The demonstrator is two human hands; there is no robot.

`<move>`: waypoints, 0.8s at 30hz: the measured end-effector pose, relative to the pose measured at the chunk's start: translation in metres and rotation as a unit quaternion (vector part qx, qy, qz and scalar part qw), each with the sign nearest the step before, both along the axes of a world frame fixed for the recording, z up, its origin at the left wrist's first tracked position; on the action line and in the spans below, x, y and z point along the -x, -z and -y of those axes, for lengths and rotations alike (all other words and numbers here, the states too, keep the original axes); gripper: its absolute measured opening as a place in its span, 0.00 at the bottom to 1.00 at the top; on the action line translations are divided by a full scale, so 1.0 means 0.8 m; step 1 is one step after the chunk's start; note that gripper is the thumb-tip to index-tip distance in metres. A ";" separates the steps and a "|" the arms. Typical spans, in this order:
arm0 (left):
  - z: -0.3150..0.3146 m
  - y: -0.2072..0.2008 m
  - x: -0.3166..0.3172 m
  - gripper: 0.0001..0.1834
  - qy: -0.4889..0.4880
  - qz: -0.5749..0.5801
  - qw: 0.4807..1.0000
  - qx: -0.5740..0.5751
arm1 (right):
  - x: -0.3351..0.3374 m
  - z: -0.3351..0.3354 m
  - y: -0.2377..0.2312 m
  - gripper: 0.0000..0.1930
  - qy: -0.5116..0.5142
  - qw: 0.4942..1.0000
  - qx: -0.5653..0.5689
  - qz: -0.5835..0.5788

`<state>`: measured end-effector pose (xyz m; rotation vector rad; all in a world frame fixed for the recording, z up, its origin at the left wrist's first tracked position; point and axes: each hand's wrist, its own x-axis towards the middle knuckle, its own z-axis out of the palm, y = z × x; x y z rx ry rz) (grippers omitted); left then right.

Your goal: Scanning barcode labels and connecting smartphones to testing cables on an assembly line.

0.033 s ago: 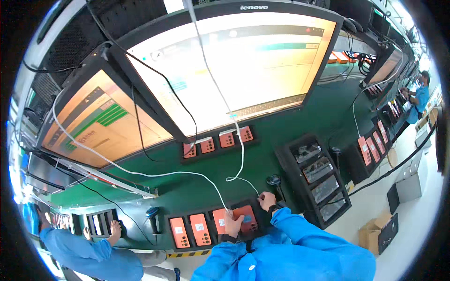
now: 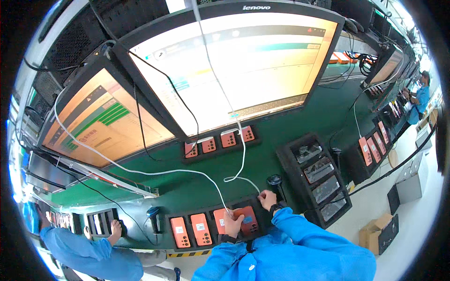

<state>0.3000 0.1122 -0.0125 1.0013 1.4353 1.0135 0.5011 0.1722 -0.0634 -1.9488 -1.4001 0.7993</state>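
A black foam tray [image 2: 208, 213] in front of me holds several coral-red phones, camera side up. Two phones [image 2: 180, 232] with white labels lie at its left end. My left hand [image 2: 231, 225] is closed at the end of a white cable [image 2: 206, 177], over the upper part of a third labelled phone [image 2: 219, 222]. Its thumb reaches over a darker red phone [image 2: 249, 222] with a blue patch, beside it. To the right, my right hand [image 2: 268, 200] pinches the end of a second white cable [image 2: 246, 179]. Both cable tips are hidden by fingers.
Beyond the tray stand a large monitor [image 2: 234, 65] and a smaller screen [image 2: 101, 122]. A row of phones [image 2: 208, 145] sits below them. Handheld scanners [image 2: 274, 180] flank my tray; a black tray [image 2: 307, 187] is at right. A co-worker [image 2: 89, 250] works at left.
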 end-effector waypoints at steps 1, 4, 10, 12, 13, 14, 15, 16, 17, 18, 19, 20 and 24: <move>0.002 -0.014 0.002 0.23 0.008 0.036 0.999 0.001 | 0.004 -0.001 -0.022 0.08 0.014 0.998 -0.031 -0.058; 0.000 -0.058 0.000 0.20 0.052 0.036 0.998 0.000 | 0.007 -0.013 -0.090 0.04 -0.078 0.908 -0.024 -0.412; 0.002 -0.098 -0.011 0.16 0.030 0.027 0.998 -0.046 | 0.029 0.010 -0.187 0.07 -0.245 0.921 -0.003 -0.304; 0.005 -0.088 -0.009 0.17 0.035 0.004 0.999 -0.027 | 0.030 0.013 -0.194 0.07 -0.282 0.919 -0.007 -0.274; 0.008 -0.086 -0.009 0.17 0.035 0.004 0.999 -0.026 | 0.030 0.013 -0.201 0.08 -0.292 0.924 -0.012 -0.245; 0.010 -0.085 -0.009 0.17 0.025 0.017 0.999 -0.040 | 0.030 0.012 -0.204 0.08 -0.301 0.929 -0.018 -0.216; 0.012 -0.086 -0.010 0.17 0.016 0.031 0.998 -0.054 | 0.028 0.012 -0.204 0.08 -0.301 0.929 -0.018 -0.215; 0.013 -0.087 -0.009 0.17 0.017 0.031 0.998 -0.055 | 0.026 0.012 -0.204 0.09 -0.318 0.928 -0.013 -0.193; 0.014 -0.089 -0.008 0.17 0.026 0.007 0.998 -0.057 | 0.024 0.011 -0.204 0.09 -0.336 0.926 -0.009 -0.170; 0.015 -0.097 -0.007 0.17 0.035 -0.018 0.997 -0.059 | 0.024 0.010 -0.207 0.09 -0.335 0.927 -0.009 -0.169; 0.016 -0.105 -0.007 0.17 0.035 -0.017 0.998 -0.059 | 0.024 0.009 -0.212 0.09 -0.354 0.923 -0.029 -0.150; 0.017 -0.114 -0.007 0.17 0.049 -0.032 0.997 -0.052 | 0.025 0.009 -0.216 0.09 -0.371 0.918 -0.049 -0.130; 0.018 -0.118 -0.011 0.21 0.017 0.038 0.998 -0.054 | 0.031 0.010 -0.227 0.10 -0.374 0.914 -0.055 -0.148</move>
